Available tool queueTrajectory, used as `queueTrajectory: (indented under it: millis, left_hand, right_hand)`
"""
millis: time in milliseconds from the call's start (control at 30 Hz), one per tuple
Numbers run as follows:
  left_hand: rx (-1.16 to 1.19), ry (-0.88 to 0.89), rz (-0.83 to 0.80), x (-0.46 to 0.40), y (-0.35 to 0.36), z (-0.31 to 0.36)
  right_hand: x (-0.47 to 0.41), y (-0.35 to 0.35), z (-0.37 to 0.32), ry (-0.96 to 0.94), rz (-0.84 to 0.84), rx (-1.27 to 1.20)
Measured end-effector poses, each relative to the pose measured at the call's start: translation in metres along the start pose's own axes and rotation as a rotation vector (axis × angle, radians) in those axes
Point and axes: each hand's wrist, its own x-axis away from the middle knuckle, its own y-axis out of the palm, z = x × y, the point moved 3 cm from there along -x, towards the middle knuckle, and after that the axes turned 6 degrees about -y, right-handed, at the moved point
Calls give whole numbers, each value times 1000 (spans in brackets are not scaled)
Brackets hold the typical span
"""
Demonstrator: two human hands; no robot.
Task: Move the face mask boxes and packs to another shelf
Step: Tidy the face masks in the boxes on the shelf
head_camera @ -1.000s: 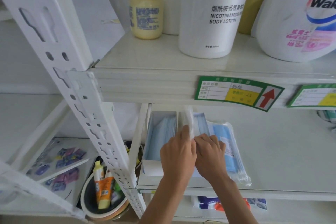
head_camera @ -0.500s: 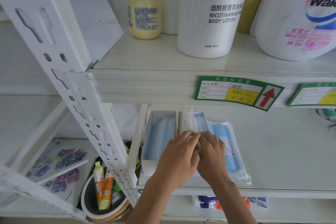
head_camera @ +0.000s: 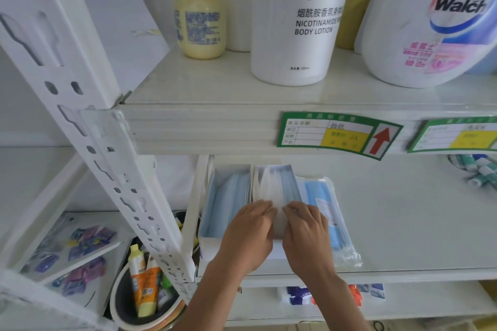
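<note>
Nearest the camera, two bare forearms reach up and forward onto the middle shelf [head_camera: 403, 236]. The left hand [head_camera: 248, 234] lies palm down over the near end of the left mask box [head_camera: 228, 196], an open white box holding a stack of pale blue masks. The right hand [head_camera: 305, 234] lies beside it, just apart, with its fingers bent over the near part of the middle mask box [head_camera: 274, 185]; both hands press on or pinch this box's contents at its centre, but whether either hand has closed a full grip cannot be told. The middle mask box stands touching the left one and shows white and blue mask edges. Just right of it, touching, lies a clear-wrapped mask pack [head_camera: 322, 204] flat on the shelf. Below left, a round tub [head_camera: 121, 301] holds tubes. Farther up, the upper shelf edge carries a green price label [head_camera: 336, 133] with a red arrow. On that upper shelf stand a yellow bottle [head_camera: 200, 19], a white body lotion bottle [head_camera: 298, 21] and a large detergent jug [head_camera: 430, 27].
</note>
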Motion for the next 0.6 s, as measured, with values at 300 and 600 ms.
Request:
queueTrajectory:
  millis: [300, 600]
  left_hand:
    - [-93, 87, -65, -6, 0, 1]
    - [-141, 7, -28, -3, -3, 10]
  right_hand:
    - [-5, 5, 8, 112, 76, -202]
    - [-5, 5, 12, 30, -37, -132]
